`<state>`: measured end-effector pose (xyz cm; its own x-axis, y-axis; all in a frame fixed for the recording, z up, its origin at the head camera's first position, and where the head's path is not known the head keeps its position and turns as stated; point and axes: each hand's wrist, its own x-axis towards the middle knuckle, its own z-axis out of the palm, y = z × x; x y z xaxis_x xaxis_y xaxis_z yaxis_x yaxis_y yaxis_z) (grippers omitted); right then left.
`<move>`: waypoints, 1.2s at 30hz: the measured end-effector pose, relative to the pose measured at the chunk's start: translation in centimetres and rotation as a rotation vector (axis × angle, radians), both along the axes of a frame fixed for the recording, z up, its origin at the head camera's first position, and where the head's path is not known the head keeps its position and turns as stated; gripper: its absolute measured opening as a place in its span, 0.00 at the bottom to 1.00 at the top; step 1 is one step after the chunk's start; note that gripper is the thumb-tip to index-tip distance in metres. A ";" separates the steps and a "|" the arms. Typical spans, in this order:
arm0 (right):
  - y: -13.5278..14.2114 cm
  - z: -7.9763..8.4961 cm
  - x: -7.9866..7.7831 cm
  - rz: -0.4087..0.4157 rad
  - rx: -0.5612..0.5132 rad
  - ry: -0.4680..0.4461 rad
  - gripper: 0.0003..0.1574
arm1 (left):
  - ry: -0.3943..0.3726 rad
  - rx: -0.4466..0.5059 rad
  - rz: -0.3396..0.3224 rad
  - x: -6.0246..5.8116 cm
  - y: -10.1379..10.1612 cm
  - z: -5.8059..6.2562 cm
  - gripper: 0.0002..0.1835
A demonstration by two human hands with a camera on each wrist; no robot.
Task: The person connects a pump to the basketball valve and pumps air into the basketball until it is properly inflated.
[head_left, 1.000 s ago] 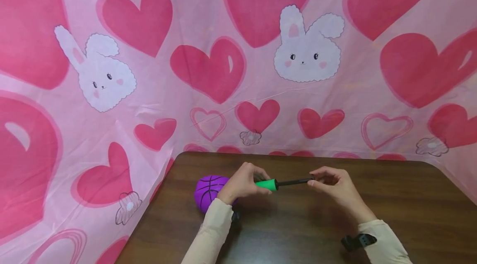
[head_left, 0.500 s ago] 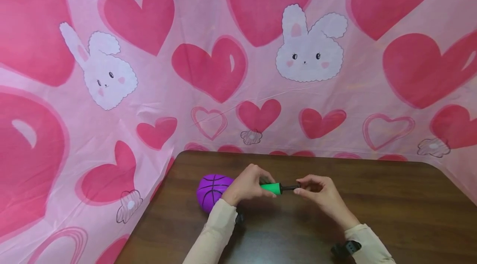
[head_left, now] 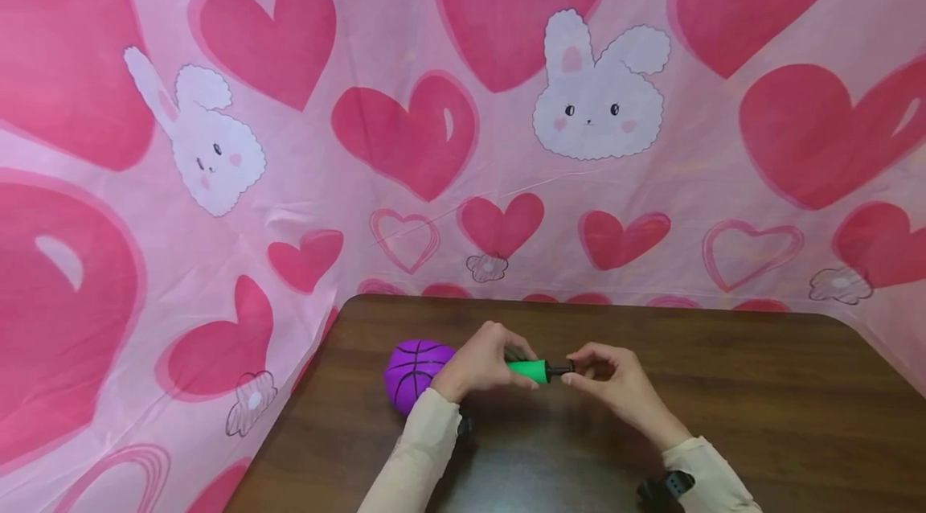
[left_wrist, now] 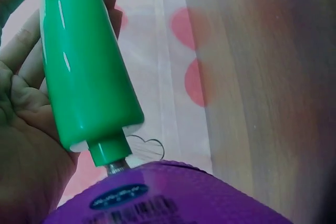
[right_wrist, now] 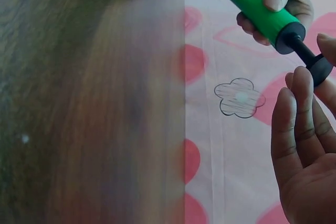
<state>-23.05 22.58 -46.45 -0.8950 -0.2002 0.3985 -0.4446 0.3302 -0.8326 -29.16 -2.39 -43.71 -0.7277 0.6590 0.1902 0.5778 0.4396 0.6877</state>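
Note:
A small green hand pump (head_left: pixel 530 371) lies level above the table between the two hands. My left hand (head_left: pixel 479 362) grips its green barrel (left_wrist: pixel 89 61), thumb on one side and fingers on the other. A short metal needle (left_wrist: pixel 116 167) joins the pump's green tip to a purple ball (head_left: pixel 414 375) with black basketball lines. In the left wrist view the ball shows a blue label and a barcode. My right hand (head_left: pixel 616 383) pinches the black end handle (right_wrist: pixel 319 70) of the pump. Only a short length of black rod (right_wrist: pixel 302 50) shows outside the barrel.
The dark brown wooden table (head_left: pixel 767 400) extends to the right and toward the front. Behind it and along its left side hangs a pink cloth (head_left: pixel 499 151) with hearts and white rabbits. Each sleeve has a black wrist device (head_left: pixel 676 485) beneath it.
My right hand has moved left, sliding the black rod most of the way into the green barrel. The left hand, pump and ball have shifted slightly right.

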 end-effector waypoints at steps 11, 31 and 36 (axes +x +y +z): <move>1.7 1.0 0.2 -0.027 0.028 0.015 0.13 | -0.005 -0.001 0.024 -0.3 -0.5 0.0 0.14; 5.1 3.0 0.4 -0.090 -0.019 0.059 0.11 | -0.033 0.052 0.064 -0.6 -1.5 0.2 0.13; 5.1 3.1 0.4 -0.122 -0.016 0.023 0.11 | -0.027 0.059 0.067 -0.6 -1.5 0.3 0.13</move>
<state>-22.66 27.66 -43.38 -0.9032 -0.0834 0.4211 -0.4205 0.3698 -0.8285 -29.77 -3.90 -43.45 -0.7754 0.5966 0.2070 0.5292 0.4349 0.7286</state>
